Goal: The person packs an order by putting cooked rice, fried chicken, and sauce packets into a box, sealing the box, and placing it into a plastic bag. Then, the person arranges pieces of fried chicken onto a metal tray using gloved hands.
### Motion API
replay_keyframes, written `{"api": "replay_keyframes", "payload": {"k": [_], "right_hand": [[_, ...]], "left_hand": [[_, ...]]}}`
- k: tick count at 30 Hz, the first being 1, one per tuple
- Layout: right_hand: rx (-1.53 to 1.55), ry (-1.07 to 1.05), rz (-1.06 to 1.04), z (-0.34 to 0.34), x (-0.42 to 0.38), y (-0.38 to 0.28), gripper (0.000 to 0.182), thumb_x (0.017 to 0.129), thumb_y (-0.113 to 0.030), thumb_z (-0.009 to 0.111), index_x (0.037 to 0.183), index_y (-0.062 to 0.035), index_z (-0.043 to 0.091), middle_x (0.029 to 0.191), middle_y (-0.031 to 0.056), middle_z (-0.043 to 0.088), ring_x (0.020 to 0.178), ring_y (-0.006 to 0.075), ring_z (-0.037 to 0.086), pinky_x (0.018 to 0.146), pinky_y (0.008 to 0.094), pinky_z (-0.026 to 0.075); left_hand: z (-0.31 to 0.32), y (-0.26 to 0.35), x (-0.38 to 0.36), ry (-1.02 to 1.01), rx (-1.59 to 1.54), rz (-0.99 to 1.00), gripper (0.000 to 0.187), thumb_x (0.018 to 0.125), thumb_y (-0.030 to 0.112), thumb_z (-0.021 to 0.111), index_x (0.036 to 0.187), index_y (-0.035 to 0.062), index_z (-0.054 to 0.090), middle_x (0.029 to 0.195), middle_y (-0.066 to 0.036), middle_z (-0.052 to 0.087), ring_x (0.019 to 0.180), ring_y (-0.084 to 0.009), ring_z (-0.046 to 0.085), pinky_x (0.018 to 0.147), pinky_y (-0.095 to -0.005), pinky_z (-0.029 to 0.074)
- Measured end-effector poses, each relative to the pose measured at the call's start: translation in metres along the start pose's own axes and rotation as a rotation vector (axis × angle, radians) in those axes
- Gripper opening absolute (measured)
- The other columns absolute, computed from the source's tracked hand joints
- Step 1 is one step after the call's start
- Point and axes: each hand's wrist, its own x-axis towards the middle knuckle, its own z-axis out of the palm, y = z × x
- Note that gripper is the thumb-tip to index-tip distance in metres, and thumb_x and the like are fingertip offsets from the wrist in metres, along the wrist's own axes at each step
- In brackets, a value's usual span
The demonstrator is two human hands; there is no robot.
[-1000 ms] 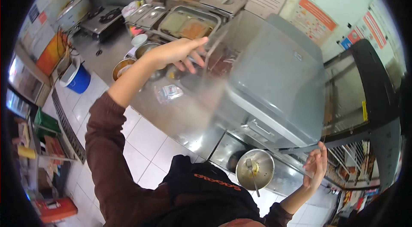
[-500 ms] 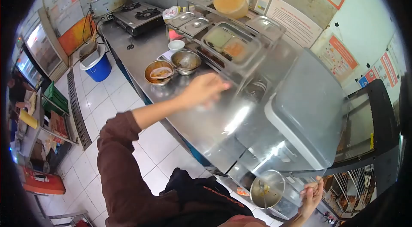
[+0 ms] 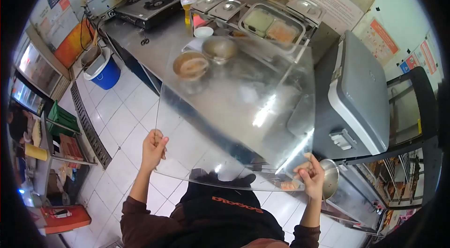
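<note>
A large clear plastic sheet spans the space in front of me, its near edge above my apron. My left hand pinches its left edge between thumb and fingers. At the near right corner, my right hand grips the sheet with curled fingers. Through the sheet, two metal bowls show hazily on the steel counter: one bowl with orange-brown food, the other bowl beside it. Just past my right hand is a metal pot, partly hidden by that hand.
A grey cooler box stands on the right. Lidded steel trays and an open tray sit on a rack at the back. A gas stove is at far left of the counter, with a blue bucket on the floor.
My left hand has drawn back from over the counter to the sheet's left edge. My right hand has risen from the lower right. The clear sheet now stretches between both hands.
</note>
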Motion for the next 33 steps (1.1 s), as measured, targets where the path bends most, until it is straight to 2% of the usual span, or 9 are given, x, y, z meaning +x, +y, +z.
{"api": "replay_keyframes", "payload": {"k": [4, 6, 12, 17, 26, 29, 31, 32, 33], "right_hand": [[0.013, -0.092, 0.0, -0.008, 0.006, 0.061, 0.046, 0.079, -0.007, 0.064, 0.12, 0.0053, 0.045, 0.089, 0.0094, 0.062, 0.068, 0.0091, 0.057, 0.057, 0.0197, 0.046], [-0.006, -0.124, 0.133, -0.016, 0.001, 0.08, 0.047, 0.079, -0.006, 0.063, 0.121, 0.0038, 0.044, 0.09, 0.0119, 0.063, 0.065, 0.0086, 0.057, 0.055, 0.0181, 0.044], [-0.007, -0.136, 0.245, -0.023, -0.006, 0.118, 0.046, 0.082, -0.006, 0.061, 0.122, 0.0028, 0.042, 0.079, 0.0119, 0.063, 0.06, 0.0125, 0.059, 0.049, 0.0218, 0.047], [-0.107, -0.099, 0.329, -0.027, 0.013, 0.15, 0.044, 0.081, -0.006, 0.061, 0.121, 0.0026, 0.044, 0.08, 0.0084, 0.062, 0.061, 0.011, 0.059, 0.059, 0.0218, 0.048], [-0.079, -0.132, 0.371, -0.035, 0.078, 0.205, 0.039, 0.084, -0.009, 0.059, 0.119, 0.0014, 0.046, 0.081, 0.0047, 0.062, 0.06, 0.0102, 0.057, 0.057, 0.022, 0.047], [-0.253, -0.108, 0.308, -0.027, 0.11, 0.209, 0.036, 0.077, -0.008, 0.063, 0.111, -0.0013, 0.053, 0.078, 0.0079, 0.063, 0.06, 0.0127, 0.058, 0.058, 0.0246, 0.048], [-0.845, -0.075, 0.183, -0.024, 0.12, 0.201, 0.036, 0.071, -0.016, 0.063, 0.103, -0.0018, 0.056, 0.08, 0.0131, 0.062, 0.064, 0.0215, 0.061, 0.062, 0.0315, 0.049], [-0.841, -0.07, 0.183, -0.021, 0.124, 0.199, 0.036, 0.071, -0.016, 0.063, 0.103, -0.0018, 0.056, 0.08, 0.0131, 0.062, 0.064, 0.0215, 0.061, 0.062, 0.0315, 0.049], [-0.976, -0.041, 0.179, -0.017, 0.13, 0.199, 0.036, 0.069, -0.02, 0.062, 0.1, -0.0026, 0.057, 0.083, 0.0155, 0.062, 0.07, 0.0261, 0.061, 0.066, 0.035, 0.049]], "left_hand": [[-0.006, -0.036, -0.022, 0.064, 0.017, -0.141, 0.02, 0.081, 0.012, 0.062, 0.087, 0.0047, 0.044, 0.056, 0.002, 0.045, 0.044, -0.004, 0.044, 0.032, -0.0176, 0.037], [-0.002, -0.058, -0.033, 0.074, -0.005, -0.203, 0.021, 0.08, 0.01, 0.063, 0.087, 0.0045, 0.044, 0.057, 0.002, 0.045, 0.046, -0.0042, 0.045, 0.032, -0.018, 0.038], [0.012, -0.105, -0.049, 0.076, -0.008, -0.246, 0.019, 0.08, 0.007, 0.061, 0.087, 0.0032, 0.044, 0.056, 0.0, 0.046, 0.042, -0.0052, 0.044, 0.031, -0.0185, 0.038], [0.026, -0.138, -0.038, 0.075, -0.024, -0.286, 0.023, 0.079, 0.011, 0.065, 0.087, 0.0015, 0.045, 0.055, -0.002, 0.049, 0.045, -0.0063, 0.048, 0.033, -0.021, 0.041], [0.056, -0.178, -0.006, 0.141, -0.092, -0.189, 0.023, 0.079, 0.009, 0.064, 0.088, 0.0007, 0.045, 0.055, -0.003, 0.049, 0.045, -0.0072, 0.048, 0.033, -0.021, 0.041], [0.068, -0.181, 0.003, 0.172, -0.069, -0.181, 0.023, 0.078, 0.009, 0.065, 0.088, 0.0005, 0.045, 0.056, -0.004, 0.05, 0.044, -0.0078, 0.049, 0.033, -0.0219, 0.042], [0.067, -0.183, 0.011, 0.181, -0.03, -0.205, 0.023, 0.078, 0.01, 0.065, 0.088, 0.0007, 0.046, 0.057, -0.005, 0.051, 0.044, -0.0082, 0.049, 0.033, -0.0224, 0.042], [0.072, -0.187, 0.014, 0.198, -0.074, -0.179, 0.022, 0.079, 0.01, 0.064, 0.088, 0.0013, 0.046, 0.057, -0.005, 0.051, 0.043, -0.0087, 0.049, 0.033, -0.023, 0.042], [0.076, -0.191, 0.015, 0.207, -0.116, -0.157, 0.022, 0.079, 0.01, 0.064, 0.088, 0.0019, 0.047, 0.058, -0.006, 0.052, 0.043, -0.0092, 0.048, 0.033, -0.0237, 0.042]]}}
